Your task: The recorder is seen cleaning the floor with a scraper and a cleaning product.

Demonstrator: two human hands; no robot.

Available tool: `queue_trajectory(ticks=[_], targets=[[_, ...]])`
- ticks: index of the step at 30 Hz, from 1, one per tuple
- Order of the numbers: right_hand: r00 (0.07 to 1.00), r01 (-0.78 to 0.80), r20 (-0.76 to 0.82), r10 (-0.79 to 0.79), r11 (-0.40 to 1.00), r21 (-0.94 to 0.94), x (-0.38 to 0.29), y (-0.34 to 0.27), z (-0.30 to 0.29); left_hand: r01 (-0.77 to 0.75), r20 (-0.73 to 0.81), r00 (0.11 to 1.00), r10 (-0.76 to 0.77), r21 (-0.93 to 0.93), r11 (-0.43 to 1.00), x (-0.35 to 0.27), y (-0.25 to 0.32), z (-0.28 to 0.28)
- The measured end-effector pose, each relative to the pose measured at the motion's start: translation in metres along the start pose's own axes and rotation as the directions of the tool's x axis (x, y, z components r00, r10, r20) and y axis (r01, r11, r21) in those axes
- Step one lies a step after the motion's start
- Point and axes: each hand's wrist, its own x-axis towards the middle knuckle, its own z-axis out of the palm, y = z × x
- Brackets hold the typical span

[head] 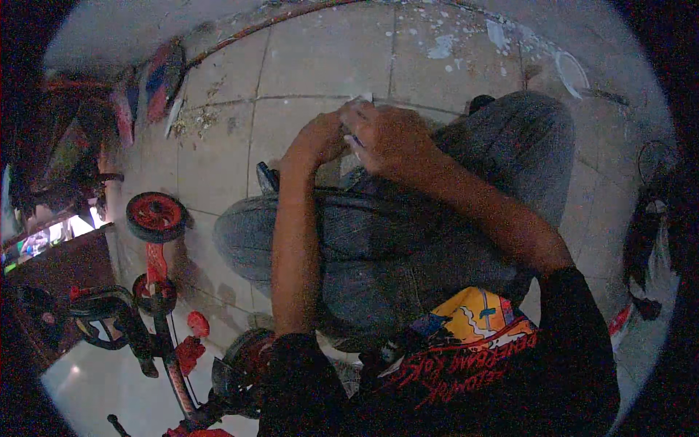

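Observation:
My left hand (321, 134) and my right hand (390, 134) meet in front of me, above the tiled floor just beyond my crossed legs. The fingers of my right hand are bent around a small pale object (355, 143), too blurred to identify. A whitish tip (365, 97) shows at the far side of the joined fingers; whether it belongs to the same object is unclear. The fingertips of my left hand touch or overlap the right ones, and its grip is hidden. Below the wrists lie my grey trouser legs (360, 235).
A child's ride-on toy or small cycle with a red-hubbed wheel (157, 217) and black handlebar grip (144, 349) stands at my left. White paint-like splashes (442, 46) mark the far floor tiles (322, 60). Debris (202, 120) lies at far left, near a leaning colourful item (158, 84).

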Motion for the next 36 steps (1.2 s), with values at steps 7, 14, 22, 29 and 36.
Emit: queue_trajectory(ticks=[7,14,22,29,36], targets=[[0.992,0.018,-0.122,-0.006,0.995,0.095,-0.006,-0.005,-0.023,-0.162,-0.048,0.986,0.160,-0.041,0.986,0.016,-0.037,0.021],[0.977,-0.171,-0.097,0.188,0.971,0.165,0.004,0.000,-0.061,0.030,-0.065,0.997,-0.033,-0.036,0.999,-0.001,-0.011,0.003],[0.927,0.287,-0.320,-0.196,0.919,0.270,-0.004,0.037,-0.041,0.103,0.072,0.993,-0.098,-0.071,0.992,0.000,-0.002,-0.006],[0.995,0.010,0.091,-0.040,0.952,0.307,0.004,0.033,-0.046,0.024,0.014,1.000,-0.023,-0.066,0.998,0.002,-0.006,-0.004],[0.987,0.153,0.027,-0.156,0.984,0.091,0.001,0.025,-0.033,0.023,-0.020,1.000,-0.025,-0.094,0.995,0.000,-0.014,0.003]])
